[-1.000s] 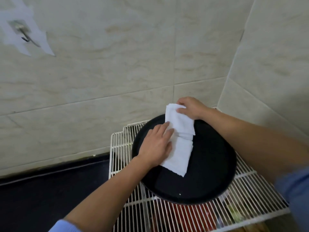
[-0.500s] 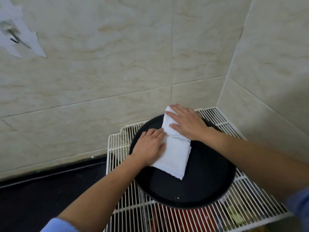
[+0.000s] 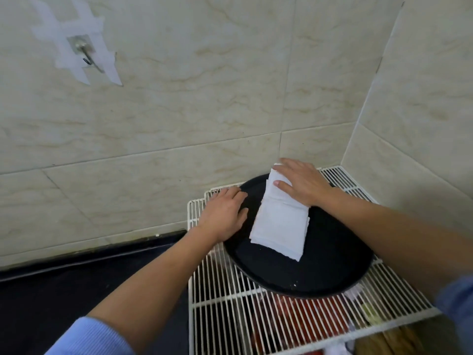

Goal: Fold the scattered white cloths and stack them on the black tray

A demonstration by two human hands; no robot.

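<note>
White cloths (image 3: 279,226), stacked mid black tray (image 3: 332,272), are being pressed by the right hand (image 3: 304,184), fingers flat; the left hand (image 3: 222,213) is being rested slack-fingered on its rim; the stack may be skewed by off-centre pressure

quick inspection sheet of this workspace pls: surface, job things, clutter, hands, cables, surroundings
surface: white wire rack in a tiled corner, carrying the black tray.
job's things: folded white cloths stacked on the tray, left of its centre.
clutter: red items below the rack, too blurred to identify.
hands: right hand lies flat on the stack's far end; left hand rests at the tray's left rim, off the cloths.
cables: nothing seen.
surroundings: beige tiled walls; taped metal hook upper left; dark ledge left of the rack.
</note>
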